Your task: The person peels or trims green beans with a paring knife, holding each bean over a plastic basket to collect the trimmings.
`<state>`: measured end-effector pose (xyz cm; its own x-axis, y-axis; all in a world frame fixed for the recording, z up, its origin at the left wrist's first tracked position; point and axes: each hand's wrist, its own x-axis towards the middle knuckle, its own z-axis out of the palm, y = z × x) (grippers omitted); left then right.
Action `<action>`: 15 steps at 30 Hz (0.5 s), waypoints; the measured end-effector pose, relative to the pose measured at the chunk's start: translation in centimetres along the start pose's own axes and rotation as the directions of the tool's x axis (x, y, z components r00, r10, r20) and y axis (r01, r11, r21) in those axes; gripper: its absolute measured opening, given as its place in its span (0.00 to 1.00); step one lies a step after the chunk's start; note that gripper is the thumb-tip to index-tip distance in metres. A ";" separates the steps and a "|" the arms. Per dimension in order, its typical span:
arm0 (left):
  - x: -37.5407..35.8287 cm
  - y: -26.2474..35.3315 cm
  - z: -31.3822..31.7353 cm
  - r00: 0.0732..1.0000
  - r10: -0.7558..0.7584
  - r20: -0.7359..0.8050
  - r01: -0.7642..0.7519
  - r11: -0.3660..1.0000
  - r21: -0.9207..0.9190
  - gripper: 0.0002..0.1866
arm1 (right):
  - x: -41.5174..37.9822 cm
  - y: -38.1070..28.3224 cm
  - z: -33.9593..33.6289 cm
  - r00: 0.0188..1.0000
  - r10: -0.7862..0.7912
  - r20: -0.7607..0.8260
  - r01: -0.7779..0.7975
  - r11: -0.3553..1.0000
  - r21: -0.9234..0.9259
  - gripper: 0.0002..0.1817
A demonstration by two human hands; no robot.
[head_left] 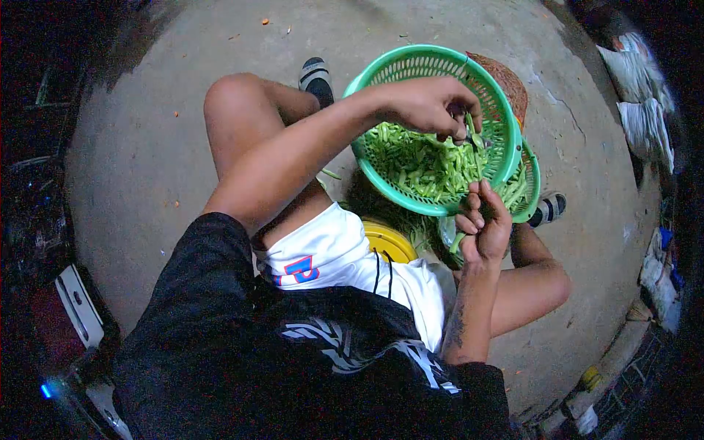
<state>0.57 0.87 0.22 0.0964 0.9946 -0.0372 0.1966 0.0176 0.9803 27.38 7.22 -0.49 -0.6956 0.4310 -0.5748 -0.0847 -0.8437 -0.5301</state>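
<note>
A green plastic basket (411,66) sits tilted in front of my knees, full of green bean pods (418,165). My left hand (429,106) reaches over the basket, fingers pinched on a pod at the far side of the pile. My right hand (482,224) is at the basket's near rim, closed on another pod whose end hangs below the palm. A second green basket (529,183) with more pods lies partly under the first.
A yellow round object (389,243) lies between my legs under the basket. A brown woven basket (506,77) shows behind the green one. I sit on a concrete floor (147,161), sandalled feet out front. Bags and clutter line the right edge.
</note>
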 end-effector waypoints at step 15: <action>0.7 -1.5 -2.1 0.995 -0.038 -0.090 0.036 0.999 -0.025 0.17 | 0.1 -0.1 -0.7 0.999 -0.009 -0.032 0.012 0.993 0.116 0.12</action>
<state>-1.72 1.77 -0.85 0.0005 0.9984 -0.0568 0.1755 0.0558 0.9829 27.80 7.61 -0.90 -0.6718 0.4484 -0.5896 -0.1755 -0.8697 -0.4614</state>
